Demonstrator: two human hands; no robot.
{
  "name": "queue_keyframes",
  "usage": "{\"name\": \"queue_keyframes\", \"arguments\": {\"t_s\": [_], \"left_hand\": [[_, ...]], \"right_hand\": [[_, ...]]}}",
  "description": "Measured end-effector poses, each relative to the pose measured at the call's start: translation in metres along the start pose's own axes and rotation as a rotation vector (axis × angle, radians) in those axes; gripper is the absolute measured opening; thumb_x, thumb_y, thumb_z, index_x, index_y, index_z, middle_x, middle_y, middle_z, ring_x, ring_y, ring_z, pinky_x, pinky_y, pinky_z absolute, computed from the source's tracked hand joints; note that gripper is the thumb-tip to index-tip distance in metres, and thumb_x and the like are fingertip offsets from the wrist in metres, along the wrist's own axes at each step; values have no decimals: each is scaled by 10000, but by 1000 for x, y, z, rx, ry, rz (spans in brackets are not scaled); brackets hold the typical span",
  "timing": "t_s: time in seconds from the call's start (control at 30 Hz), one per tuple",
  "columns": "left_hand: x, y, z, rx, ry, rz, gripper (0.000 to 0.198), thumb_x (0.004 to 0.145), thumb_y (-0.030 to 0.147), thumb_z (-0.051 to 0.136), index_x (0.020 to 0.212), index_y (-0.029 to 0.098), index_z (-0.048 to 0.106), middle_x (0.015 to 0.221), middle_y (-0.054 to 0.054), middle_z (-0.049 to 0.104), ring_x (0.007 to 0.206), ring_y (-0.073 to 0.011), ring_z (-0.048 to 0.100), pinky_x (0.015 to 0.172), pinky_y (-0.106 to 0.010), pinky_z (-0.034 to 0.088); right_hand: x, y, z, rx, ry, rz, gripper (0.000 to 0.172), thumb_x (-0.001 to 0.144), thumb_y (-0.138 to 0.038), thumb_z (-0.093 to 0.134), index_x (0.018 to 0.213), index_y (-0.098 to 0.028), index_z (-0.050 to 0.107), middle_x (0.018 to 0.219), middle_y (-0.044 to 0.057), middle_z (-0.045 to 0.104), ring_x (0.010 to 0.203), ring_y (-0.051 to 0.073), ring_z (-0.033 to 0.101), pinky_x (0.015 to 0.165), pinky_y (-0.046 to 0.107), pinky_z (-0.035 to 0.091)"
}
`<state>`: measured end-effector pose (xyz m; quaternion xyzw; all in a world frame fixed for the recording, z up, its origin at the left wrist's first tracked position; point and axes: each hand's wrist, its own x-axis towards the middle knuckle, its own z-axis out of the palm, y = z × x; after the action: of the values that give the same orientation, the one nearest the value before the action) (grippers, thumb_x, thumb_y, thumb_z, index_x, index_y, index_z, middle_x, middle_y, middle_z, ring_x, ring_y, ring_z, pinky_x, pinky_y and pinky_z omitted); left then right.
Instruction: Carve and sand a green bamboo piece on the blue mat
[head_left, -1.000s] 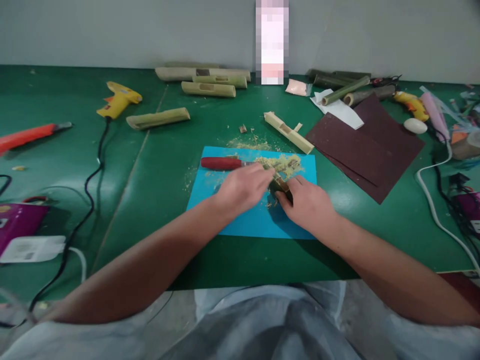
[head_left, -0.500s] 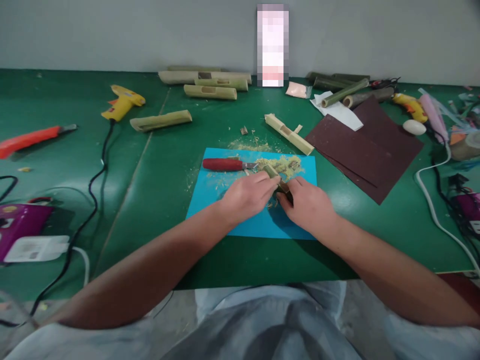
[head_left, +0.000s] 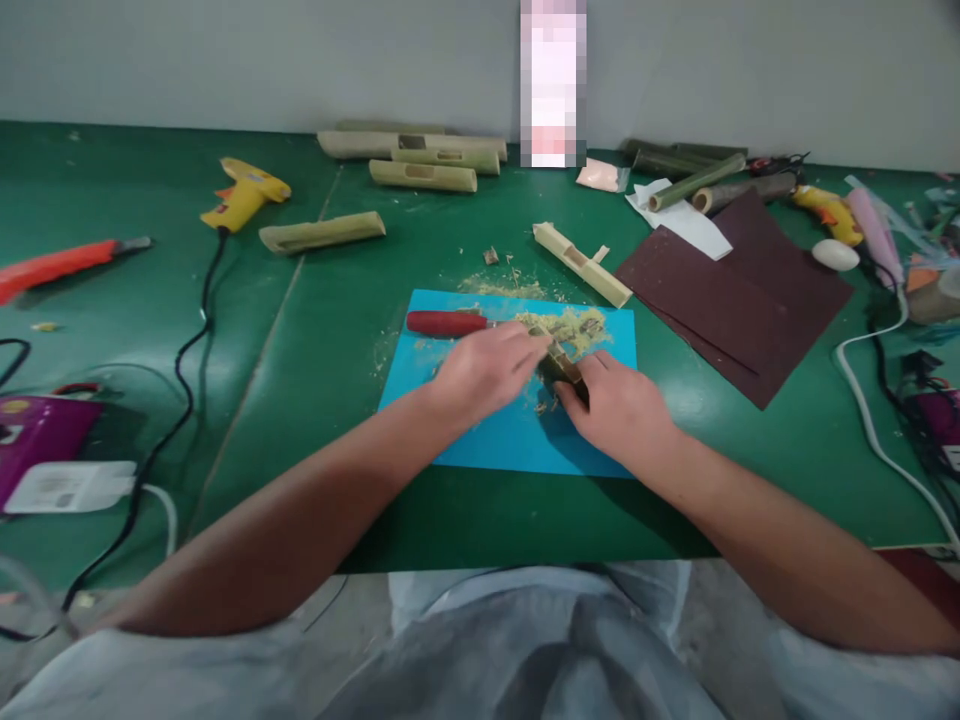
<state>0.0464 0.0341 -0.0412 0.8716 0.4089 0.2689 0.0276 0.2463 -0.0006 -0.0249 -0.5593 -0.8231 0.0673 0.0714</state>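
**Two-Hand Grip on a Short Bamboo Piece over the Cutting Mat**

The left hand is closing its fingers narrowly around the upper end of the short bamboo piece. Whether it is also pinching a small tool cannot be told. The right hand is wrapping the lower end of the same piece, with the thumb pressing along it. The piece is sitting tilted between the two hands, just above the blue mat.

Judged from the pictures, the step in hand is working the surface or edge of the piece. Loose shavings are lying on the mat just beyond the fingers.

The red-handled knife is lying on the mat just beside the left hand, untouched. A further cut would call for freeing one hand, taking the knife by its handle and steadying the piece against the mat with the blade directed away from the holding fingers.

Farther out, a notched bamboo length is lying on the green table beyond the mat. Dark sandpaper sheets are lying to the right and a yellow glue gun well apart on the left.
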Motion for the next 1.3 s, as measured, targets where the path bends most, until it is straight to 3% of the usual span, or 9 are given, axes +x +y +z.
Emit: {"name": "queue_keyframes", "arguments": {"t_s": [0.3,0.63,0.77,1.3], "left_hand": [[0,-3,-1,8,10,-41,321,1023,265,420,1056,137,713,847,-78,678,815,-181,654,719,-286,537],[-5,1,1,-1,-11,59,319,1024,247,417,1144,130,689,848,-80,678,787,-171,647,672,-273,529],[-2,-5,0,-24,38,-30,317,1026,270,436,1095,128,711,895,-95,700,831,-185,662,732,-299,546],[-7,1,1,21,24,79,313,1025,238,418,1142,119,683,856,-84,686,770,-172,656,677,-278,536]], "right_hand": [[0,-1,0,-2,13,-11,293,988,-411,446,949,-170,607,930,82,636,750,201,589,557,323,271],[0,-1,-2,-4,-16,0,290,991,-407,440,947,-174,606,938,87,645,767,203,599,568,319,289],[0,0,-2,10,-4,-5,293,990,-408,443,939,-169,604,937,85,640,749,198,596,557,320,288],[-1,-1,-3,-11,-19,-7,311,1007,-393,413,950,-166,618,946,87,647,781,207,614,569,323,312]]}}
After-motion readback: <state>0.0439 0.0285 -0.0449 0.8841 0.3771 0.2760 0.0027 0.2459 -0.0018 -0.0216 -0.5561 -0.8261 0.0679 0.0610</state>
